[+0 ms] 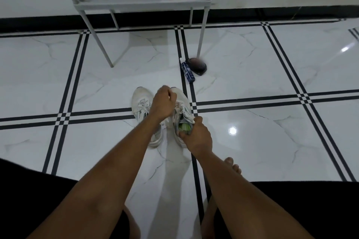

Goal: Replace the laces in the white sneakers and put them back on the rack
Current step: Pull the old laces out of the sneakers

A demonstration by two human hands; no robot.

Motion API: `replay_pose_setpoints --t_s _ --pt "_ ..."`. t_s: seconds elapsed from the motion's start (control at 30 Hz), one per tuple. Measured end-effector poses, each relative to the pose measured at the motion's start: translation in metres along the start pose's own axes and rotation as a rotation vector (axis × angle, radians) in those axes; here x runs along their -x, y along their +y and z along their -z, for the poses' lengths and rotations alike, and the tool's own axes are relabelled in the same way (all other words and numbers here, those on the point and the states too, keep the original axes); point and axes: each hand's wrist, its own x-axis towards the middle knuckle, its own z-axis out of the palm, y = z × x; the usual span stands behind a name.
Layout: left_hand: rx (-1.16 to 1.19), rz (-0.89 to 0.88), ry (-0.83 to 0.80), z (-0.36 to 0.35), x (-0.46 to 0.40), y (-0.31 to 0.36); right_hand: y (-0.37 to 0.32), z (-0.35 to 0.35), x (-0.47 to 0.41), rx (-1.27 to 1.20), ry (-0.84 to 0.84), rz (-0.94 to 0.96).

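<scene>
Right hand [196, 137] grips the heel opening of the right sneaker [182, 116], fingers curled into the collar. Left hand [162, 104] pinches its lace [173, 114] above the tongue. The other sneaker [140, 105] sits just left of that hand. Beyond both, a dark bottle [188, 72], then the rack [141, 4].

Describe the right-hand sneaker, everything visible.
The right sneaker is white with grey side trim and a green insole showing at its opening. It stands upright on the tiled floor, toe pointing away, beside the other sneaker. The right hand grips its heel collar; the left hand pinches a white lace over its front.
</scene>
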Motion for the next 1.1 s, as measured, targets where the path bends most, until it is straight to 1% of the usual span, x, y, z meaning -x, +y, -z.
replay_pose_setpoints --t_s 0.07,0.1,0.13,0.2,0.3,0.37,0.4,0.5,0.6,0.73,0.87,1.03,1.1 --pt "0.08 0.012 0.133 0.017 -0.014 0.012 0.0 0.0 0.001 -0.012 0.001 -0.008" --pt "0.117 0.016 0.158 0.026 -0.02 0.014 -0.001 0.0 0.001 -0.009 0.001 -0.008" --pt "0.132 0.014 0.142 0.033 -0.024 0.013 -0.001 0.0 0.002 -0.002 0.005 -0.006" --pt "0.053 0.007 0.016 0.037 -0.023 0.002 -0.001 0.0 0.003 0.024 0.012 0.002" --pt "-0.194 0.049 -0.211 0.018 -0.006 -0.026 -0.004 -0.002 0.006 0.06 0.013 0.019" --pt "-0.24 0.078 -0.301 0.002 0.014 -0.036 -0.004 -0.003 0.006 0.066 0.016 0.028" --pt "-0.255 0.058 -0.312 -0.004 0.022 -0.039 -0.004 -0.004 0.006 0.066 0.021 0.03" --pt "-0.313 -0.036 -0.275 -0.014 0.034 -0.043 -0.003 -0.006 0.006 0.042 0.039 0.022" --pt "-0.321 -0.042 -0.208 -0.015 0.029 -0.046 -0.001 -0.007 0.008 0.052 0.033 0.022" --pt "-0.363 -0.031 -0.225 -0.021 0.018 -0.046 -0.002 -0.011 0.003 0.141 0.016 0.067" --pt "-0.417 -0.016 -0.214 -0.026 0.015 -0.045 -0.007 -0.009 0.0 0.14 0.017 0.06" --pt "-0.381 -0.002 -0.242 -0.024 0.019 -0.045 -0.009 -0.007 -0.004 0.149 -0.008 0.044" --pt "-0.318 0.012 -0.253 -0.025 0.022 -0.042 -0.009 -0.009 -0.004 0.152 -0.012 0.038"
